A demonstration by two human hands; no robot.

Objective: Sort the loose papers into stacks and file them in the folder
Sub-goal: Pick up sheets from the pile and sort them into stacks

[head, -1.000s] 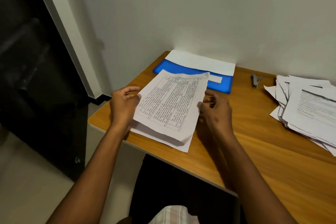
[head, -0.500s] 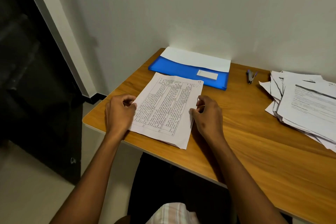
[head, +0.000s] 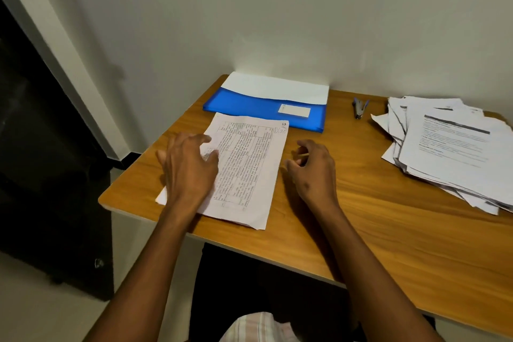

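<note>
A small stack of printed sheets (head: 249, 166) lies flat on the wooden table (head: 388, 230) near its left front corner. My left hand (head: 188, 166) rests over the stack's left side with its fingers spread loosely. Just right of the stack, my right hand (head: 311, 166) hovers off the paper with loosely curled fingers, holding nothing. A blue folder (head: 258, 110) with white paper (head: 277, 87) sticking out of it lies behind the stack against the wall. A messy pile of loose papers (head: 455, 147) sits at the right.
A stapler (head: 359, 109) lies between the folder and the loose pile. The wall runs close behind the table. A dark doorway and floor are off the table's left edge.
The sheets were lowered from my hands onto the table. My left hand moved onto the stack and my right hand let go and drew away to the right.
</note>
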